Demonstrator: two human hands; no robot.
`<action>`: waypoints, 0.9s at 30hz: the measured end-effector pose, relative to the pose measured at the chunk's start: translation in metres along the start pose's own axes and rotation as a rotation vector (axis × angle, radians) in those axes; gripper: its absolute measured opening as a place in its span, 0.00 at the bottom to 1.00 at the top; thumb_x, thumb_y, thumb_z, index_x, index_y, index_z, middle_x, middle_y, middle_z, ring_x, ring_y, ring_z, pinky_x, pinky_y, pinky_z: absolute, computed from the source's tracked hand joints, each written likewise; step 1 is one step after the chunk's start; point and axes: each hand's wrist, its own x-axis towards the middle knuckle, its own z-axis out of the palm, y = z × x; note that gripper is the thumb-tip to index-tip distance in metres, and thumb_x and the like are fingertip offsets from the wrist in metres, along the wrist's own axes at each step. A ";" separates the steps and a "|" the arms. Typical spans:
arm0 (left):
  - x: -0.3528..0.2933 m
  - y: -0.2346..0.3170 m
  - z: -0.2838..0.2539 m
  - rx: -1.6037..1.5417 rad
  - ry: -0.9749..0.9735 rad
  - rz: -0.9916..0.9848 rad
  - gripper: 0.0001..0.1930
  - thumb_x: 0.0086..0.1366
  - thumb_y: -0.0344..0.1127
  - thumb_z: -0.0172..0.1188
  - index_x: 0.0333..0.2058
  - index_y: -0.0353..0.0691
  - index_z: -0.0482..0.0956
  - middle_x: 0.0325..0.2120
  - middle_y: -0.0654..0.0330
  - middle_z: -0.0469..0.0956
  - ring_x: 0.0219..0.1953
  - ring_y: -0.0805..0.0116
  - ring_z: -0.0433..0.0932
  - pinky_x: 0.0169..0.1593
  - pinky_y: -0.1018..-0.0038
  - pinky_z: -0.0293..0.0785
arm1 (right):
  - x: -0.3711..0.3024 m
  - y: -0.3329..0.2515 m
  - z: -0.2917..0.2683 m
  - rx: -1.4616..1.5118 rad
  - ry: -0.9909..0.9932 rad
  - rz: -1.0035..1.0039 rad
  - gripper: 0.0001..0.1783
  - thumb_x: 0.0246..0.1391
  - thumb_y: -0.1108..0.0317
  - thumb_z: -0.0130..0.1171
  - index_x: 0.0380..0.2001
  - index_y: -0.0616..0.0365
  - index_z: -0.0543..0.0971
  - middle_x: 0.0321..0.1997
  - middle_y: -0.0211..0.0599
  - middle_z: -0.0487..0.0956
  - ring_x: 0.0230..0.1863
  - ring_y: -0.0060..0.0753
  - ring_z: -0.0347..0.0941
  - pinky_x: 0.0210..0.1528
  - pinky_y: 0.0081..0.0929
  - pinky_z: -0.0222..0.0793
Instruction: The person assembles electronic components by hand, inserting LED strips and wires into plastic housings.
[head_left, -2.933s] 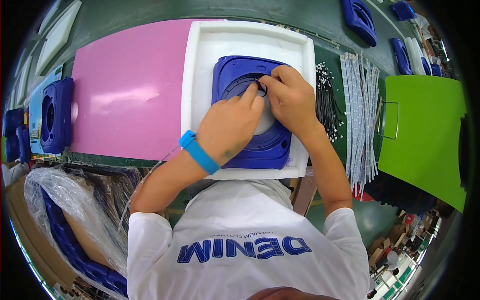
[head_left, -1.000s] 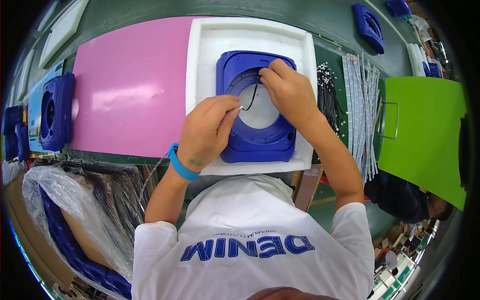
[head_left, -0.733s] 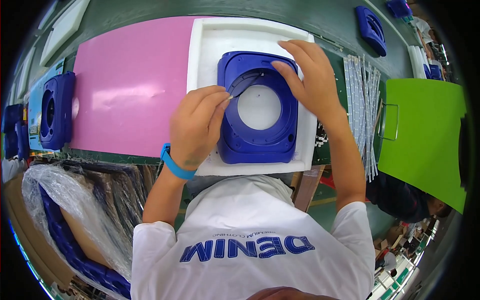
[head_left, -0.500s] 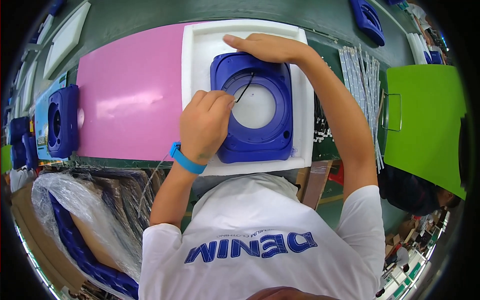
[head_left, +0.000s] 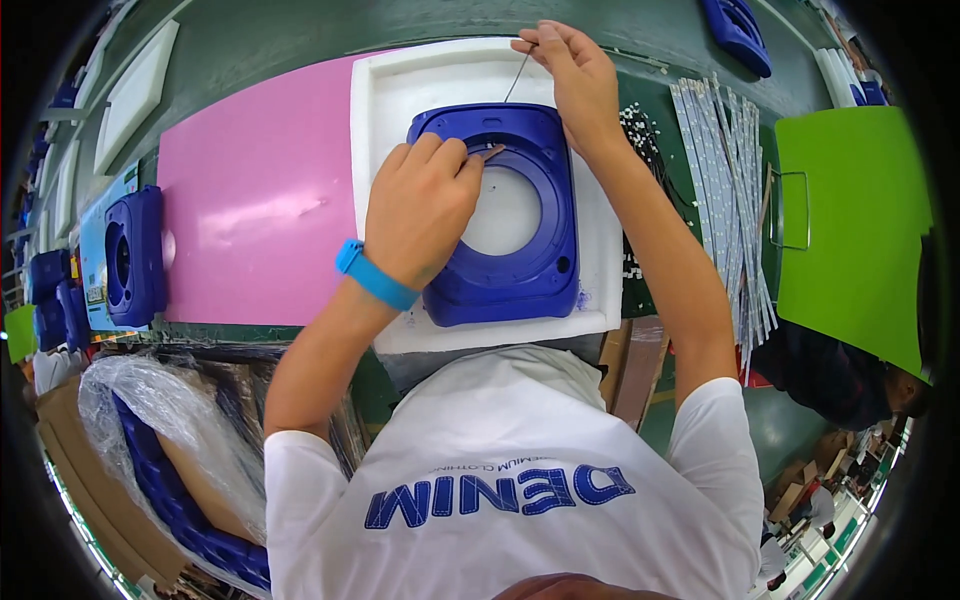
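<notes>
Head view — the right hand (head_left: 583, 88) pinches a thin dark wire (head_left: 517, 79) above the far edge of a blue plastic housing (head_left: 500, 298), while the left hand (head_left: 422, 205) bends its fingers over the round opening's rim, though I cannot tell whether they grip anything. The housing lies in a white foam tray (head_left: 363, 140) on the green desk (head_left: 645, 300) — between a pink sheet (head_left: 260, 180) and black cables (head_left: 655, 150).
</notes>
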 end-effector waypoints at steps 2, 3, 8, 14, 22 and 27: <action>0.007 0.000 0.002 0.137 -0.094 0.024 0.12 0.62 0.29 0.65 0.44 0.36 0.86 0.34 0.59 0.78 0.38 0.60 0.79 0.40 0.63 0.78 | -0.007 -0.005 -0.018 -0.126 0.012 -0.019 0.23 0.73 0.58 0.59 0.58 0.69 0.78 0.51 0.45 0.87 0.53 0.34 0.84 0.64 0.31 0.73; 0.010 -0.001 0.004 0.135 -0.095 0.033 0.12 0.62 0.29 0.65 0.44 0.36 0.86 0.34 0.59 0.78 0.38 0.60 0.79 0.40 0.63 0.78 | -0.013 -0.011 -0.026 -0.254 0.020 -0.035 0.23 0.72 0.59 0.60 0.59 0.68 0.78 0.51 0.45 0.87 0.53 0.33 0.84 0.62 0.31 0.74; 0.015 -0.007 0.010 0.273 -0.051 0.117 0.02 0.59 0.27 0.63 0.31 0.37 0.83 0.31 0.59 0.76 0.35 0.62 0.81 0.35 0.66 0.81 | -0.057 -0.046 -0.044 -0.817 -0.049 -0.188 0.19 0.66 0.63 0.65 0.54 0.63 0.82 0.48 0.52 0.87 0.50 0.48 0.85 0.52 0.37 0.79; 0.033 -0.027 0.000 0.044 -0.203 0.116 0.07 0.68 0.31 0.61 0.37 0.42 0.88 0.35 0.58 0.80 0.39 0.57 0.85 0.38 0.58 0.83 | -0.162 -0.068 0.000 -0.605 -0.431 -0.804 0.15 0.47 0.75 0.67 0.42 0.59 0.85 0.41 0.40 0.87 0.41 0.43 0.85 0.42 0.37 0.80; 0.043 -0.029 0.001 0.079 -0.228 0.178 0.08 0.65 0.29 0.63 0.37 0.43 0.90 0.31 0.55 0.81 0.34 0.51 0.84 0.37 0.57 0.81 | -0.262 -0.036 0.118 -0.707 -0.808 -0.837 0.17 0.54 0.63 0.62 0.45 0.58 0.84 0.46 0.32 0.82 0.36 0.28 0.77 0.31 0.28 0.69; 0.041 -0.038 0.004 0.092 -0.142 0.317 0.08 0.64 0.31 0.64 0.37 0.44 0.91 0.32 0.58 0.80 0.38 0.57 0.82 0.42 0.61 0.81 | -0.273 -0.047 0.110 -0.716 -0.883 -0.800 0.14 0.55 0.59 0.63 0.41 0.55 0.82 0.40 0.28 0.77 0.37 0.29 0.76 0.32 0.26 0.69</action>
